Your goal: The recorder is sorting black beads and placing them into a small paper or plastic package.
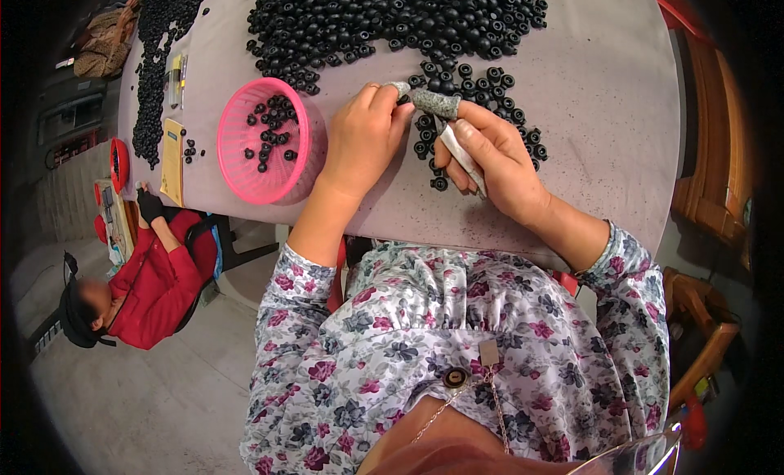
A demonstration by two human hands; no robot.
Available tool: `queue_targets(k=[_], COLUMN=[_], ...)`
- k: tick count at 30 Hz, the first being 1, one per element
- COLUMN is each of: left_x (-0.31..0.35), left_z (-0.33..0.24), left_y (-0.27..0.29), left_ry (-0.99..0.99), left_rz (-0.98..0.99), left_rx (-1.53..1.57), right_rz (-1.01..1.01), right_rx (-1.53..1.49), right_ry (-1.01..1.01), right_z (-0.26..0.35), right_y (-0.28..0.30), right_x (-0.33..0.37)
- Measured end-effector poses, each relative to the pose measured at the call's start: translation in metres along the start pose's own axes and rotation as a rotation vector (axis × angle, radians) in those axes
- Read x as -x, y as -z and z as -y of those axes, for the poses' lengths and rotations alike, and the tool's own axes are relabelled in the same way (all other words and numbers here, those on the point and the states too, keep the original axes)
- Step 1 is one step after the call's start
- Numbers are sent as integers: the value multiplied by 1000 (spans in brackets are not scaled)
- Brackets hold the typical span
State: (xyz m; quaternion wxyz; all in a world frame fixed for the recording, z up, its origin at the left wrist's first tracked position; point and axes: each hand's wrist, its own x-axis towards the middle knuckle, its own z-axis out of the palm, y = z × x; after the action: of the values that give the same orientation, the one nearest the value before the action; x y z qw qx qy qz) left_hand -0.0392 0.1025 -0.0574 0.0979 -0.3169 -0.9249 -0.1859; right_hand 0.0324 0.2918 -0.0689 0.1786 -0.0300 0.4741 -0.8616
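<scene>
On the table [604,107], both hands pinch one small black ring [406,98], perhaps rubber. Left hand [363,136] fingers close on it; right hand [490,156] grips a white tool [461,152]. Rings look light and bendy; hold the rim.

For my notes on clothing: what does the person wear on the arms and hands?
Both forearms are bare; floral sleeves, grey-white with pink flowers, end near the elbows. The left hand and right hand each wear a grey knitted cot on one of the fingers.
</scene>
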Motion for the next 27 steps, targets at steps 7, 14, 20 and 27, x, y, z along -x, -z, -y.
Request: queue_targets(k=[7, 14, 20, 27], left_x=[17, 39, 47, 49], left_z=[-21, -27, -28, -35], left_y=[4, 11, 7, 6], left_ry=[584, 919, 963, 1000], left_rz=[-116, 44, 104, 125], left_rx=[970, 1896, 2106, 2120], right_rz=[14, 32, 121, 116], right_rx=[7, -24, 60, 79], right_ry=[-40, -27, -15, -4], right_z=[3, 2, -1, 1], right_y=[-2, -5, -6, -7], right_x=[0, 1, 6, 9])
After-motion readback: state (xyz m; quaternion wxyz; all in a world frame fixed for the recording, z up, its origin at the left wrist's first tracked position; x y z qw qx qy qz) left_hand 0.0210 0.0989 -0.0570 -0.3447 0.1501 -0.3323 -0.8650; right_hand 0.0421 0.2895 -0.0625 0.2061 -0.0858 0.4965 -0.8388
